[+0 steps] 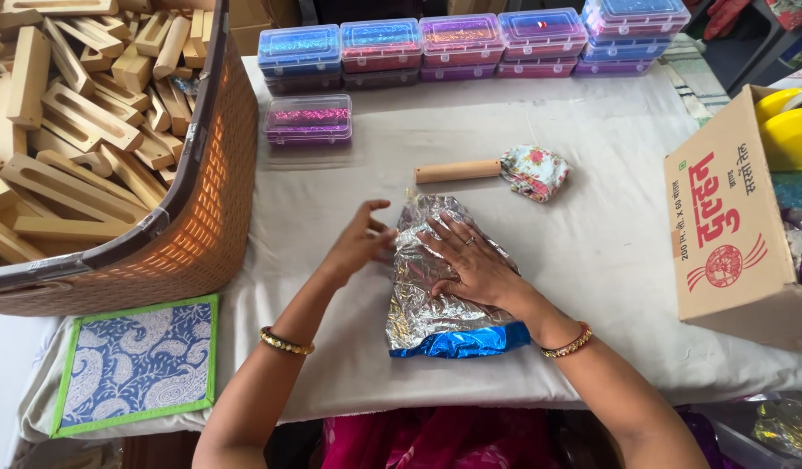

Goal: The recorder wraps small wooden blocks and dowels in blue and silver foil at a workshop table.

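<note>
Right hand [475, 265] lies flat and spread on my crinkled silver foil packet [436, 295] with its blue bottom edge, left hand [362, 243] open, pinching its left side.

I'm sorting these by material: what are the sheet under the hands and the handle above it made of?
The sheet looks like thin metallic foil: silver, shiny, heavily crinkled, with a glossy blue edge. It may be metallised plastic. The handle looks like bare, pale wood, matt and smooth. The right hand lies flat on the sheet; the left hand touches its edge.
</note>
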